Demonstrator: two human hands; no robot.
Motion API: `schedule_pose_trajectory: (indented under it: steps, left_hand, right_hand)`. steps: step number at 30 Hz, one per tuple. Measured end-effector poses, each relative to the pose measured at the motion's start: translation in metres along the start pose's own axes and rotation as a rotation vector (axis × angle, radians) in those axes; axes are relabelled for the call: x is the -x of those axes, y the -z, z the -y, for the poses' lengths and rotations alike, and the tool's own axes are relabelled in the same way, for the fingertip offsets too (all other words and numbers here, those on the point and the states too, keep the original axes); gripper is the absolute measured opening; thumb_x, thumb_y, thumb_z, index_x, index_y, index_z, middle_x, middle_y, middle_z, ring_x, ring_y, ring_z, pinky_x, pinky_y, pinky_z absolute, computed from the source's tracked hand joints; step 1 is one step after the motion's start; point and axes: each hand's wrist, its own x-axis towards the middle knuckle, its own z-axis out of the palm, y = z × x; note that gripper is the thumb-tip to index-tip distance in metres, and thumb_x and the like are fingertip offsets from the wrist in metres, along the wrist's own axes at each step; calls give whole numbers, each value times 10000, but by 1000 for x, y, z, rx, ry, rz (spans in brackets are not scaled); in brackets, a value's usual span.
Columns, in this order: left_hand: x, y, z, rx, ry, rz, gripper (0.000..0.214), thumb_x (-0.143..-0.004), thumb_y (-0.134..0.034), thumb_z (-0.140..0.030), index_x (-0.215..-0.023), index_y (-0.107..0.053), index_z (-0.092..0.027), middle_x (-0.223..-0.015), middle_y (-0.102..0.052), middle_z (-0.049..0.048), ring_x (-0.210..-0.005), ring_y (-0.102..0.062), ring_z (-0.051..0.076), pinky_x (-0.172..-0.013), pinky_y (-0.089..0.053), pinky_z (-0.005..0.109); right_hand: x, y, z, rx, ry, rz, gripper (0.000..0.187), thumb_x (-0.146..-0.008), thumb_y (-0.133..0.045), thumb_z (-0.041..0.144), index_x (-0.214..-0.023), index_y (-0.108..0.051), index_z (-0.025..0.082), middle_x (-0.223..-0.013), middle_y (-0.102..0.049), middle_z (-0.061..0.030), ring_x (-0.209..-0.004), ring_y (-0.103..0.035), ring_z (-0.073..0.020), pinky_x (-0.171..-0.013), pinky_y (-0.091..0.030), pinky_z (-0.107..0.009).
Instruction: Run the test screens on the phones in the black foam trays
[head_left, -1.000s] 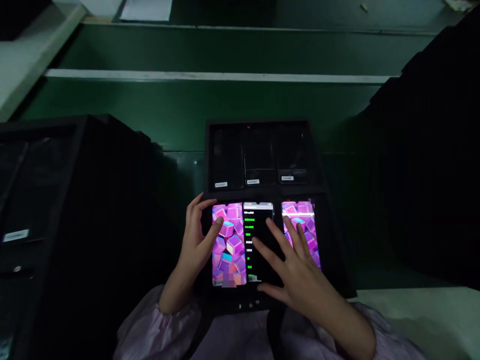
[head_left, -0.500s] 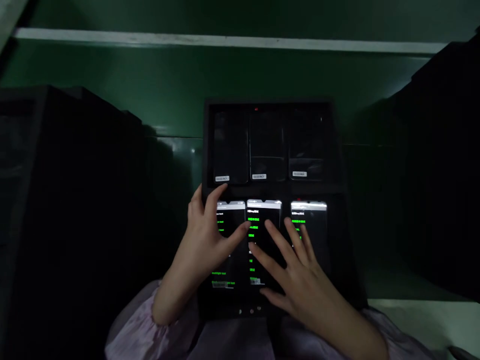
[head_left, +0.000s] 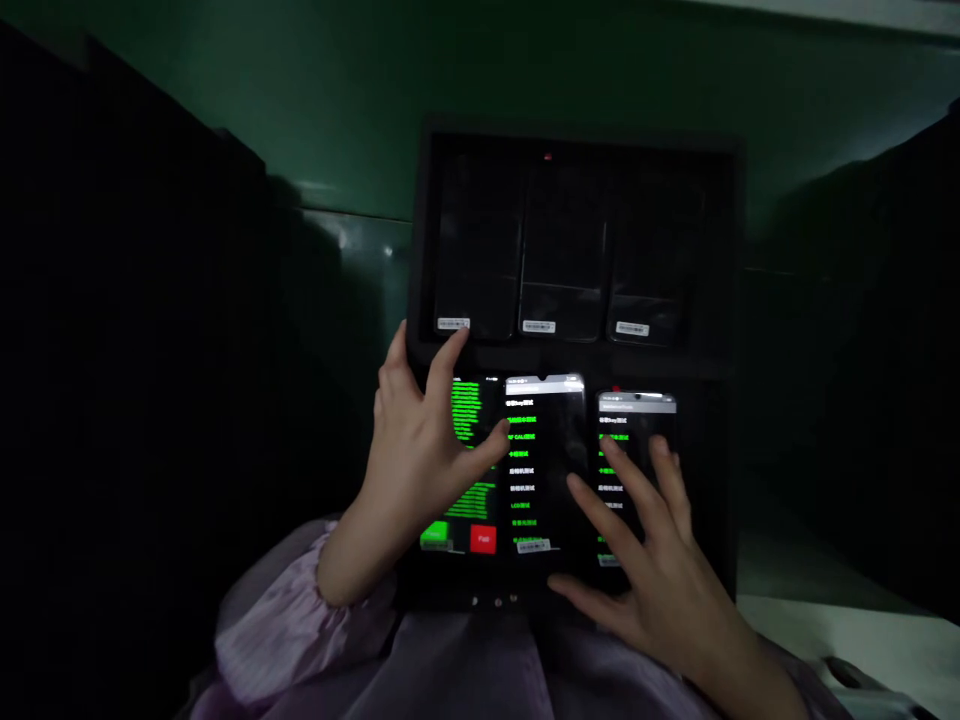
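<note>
A black tray (head_left: 716,360) holds two rows of smartphones. In the near row, the left phone (head_left: 471,500) shows dense green lines above a green and a red button. The middle phone (head_left: 551,465) and the right phone (head_left: 637,408) display white and green text lists. My left hand (head_left: 416,445) is open over the left phone, its thumb by the middle phone's left edge and its index finger near the far row. Fingers spread, my right hand (head_left: 656,545) hovers over the right phone and the middle phone's lower right; contact is hard to tell.
Three dark-screened phones, left (head_left: 478,250), middle (head_left: 564,240) and right (head_left: 649,250), lie in the far row with white barcode labels. Tall black shapes stand on both sides, left (head_left: 135,350) and right (head_left: 885,370). Beyond the tray is a green surface (head_left: 480,60).
The left phone's screen has switched from a list to dense green lines with green and red buttons. My right hand has shifted right, off the middle phone's centre. The whole view has shifted too.
</note>
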Motion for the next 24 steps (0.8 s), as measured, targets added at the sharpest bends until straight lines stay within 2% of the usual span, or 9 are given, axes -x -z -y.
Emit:
schedule_pose_trajectory:
  steps: [2, 4, 7, 11, 15, 18, 20, 22, 24]
  left_hand:
    - [-1, -1, -2, -6, 22, -5, 897, -788, -802, -399, -1574, -434, -173, -1634, -269, 302, -1563, -303, 525, -1185, -394, 716]
    - [-1, -1, -3, -5, 35, -9, 905, -779, -806, -393, -1576, -433, -179, -1638, -266, 304, -1566, -297, 524, -1179, -399, 716]
    - [-1, -2, -2, 18, 31, -19, 908, -773, -809, -401, -1574, -444, -180, -1640, -271, 301, -1575, -291, 506, -1192, -393, 702]
    - [0, -2, 0, 53, 28, -27, 935, -755, -819, -439, -1575, -454, -178, -1647, -273, 291, -1583, -282, 491, -1216, -369, 698]
    - [0, -5, 1, 73, 34, -30, 933, -753, -820, -442, -1573, -455, -188, -1659, -266, 274, -1593, -267, 485, -1242, -329, 701]
    - [-2, -2, 7, 134, 30, -29, 944, -766, -821, -464, -1582, -436, -185, -1691, -233, 269, -1613, -229, 474, -1266, -285, 704]
    - [0, 3, 14, 265, 16, -3, 956, -805, -798, -528, -1603, -396, -187, -1717, -231, 249, -1631, -213, 434, -1296, -263, 669]
    - [9, 8, 21, 481, 39, 40, 936, -864, -754, -569, -1634, -341, -235, -1739, -271, 183, -1636, -244, 372, -1320, -279, 600]
    - [26, 12, 29, 708, 122, 56, 854, -909, -737, -541, -1638, -344, -333, -1738, -343, 81, -1624, -302, 316, -1303, -365, 514]
  right_hand:
    - [-6, 6, -4, 5, 1, -52, 674, -1114, -459, 462, -1697, -248, 198, -1808, 23, -36, -1668, 54, -343, -1284, -299, -673]
    - [-17, 12, -13, 20, -3, -102, 546, -1108, -496, 418, -1567, -459, 126, -1799, -107, -104, -1669, 30, -341, -1319, -243, -637]
    - [-42, 16, -31, 48, 19, -123, 456, -1100, -513, 401, -1448, -557, 109, -1715, -315, -209, -1666, 13, -369, -1284, -326, -660]
    - [-76, 8, -49, 66, 77, -116, 402, -1068, -579, 409, -1410, -616, 202, -1708, -361, -139, -1651, -76, -439, -1258, -325, -754]
    - [-91, -4, -53, 48, 121, -149, 340, -1072, -566, 450, -1250, -696, 191, -1691, -400, -100, -1641, -134, -450, -1288, -269, -754]
    - [-83, -2, -54, 65, 112, -168, 292, -1076, -561, 443, -1172, -706, 209, -1688, -413, -79, -1650, -88, -437, -1285, -284, -750]
    - [-69, 4, -51, 83, 98, -176, 276, -1083, -555, 400, -1243, -678, 212, -1696, -403, -98, -1658, -51, -408, -1280, -308, -733]
    - [-48, 11, -42, 80, 109, -215, 268, -1092, -543, 323, -1311, -644, 206, -1690, -418, -106, -1668, -53, -341, -1314, -300, -636]
    - [-23, 14, -28, 39, 137, -271, 230, -1094, -524, 242, -1277, -656, 198, -1644, -485, -75, -1666, -113, -271, -1347, -265, -480]
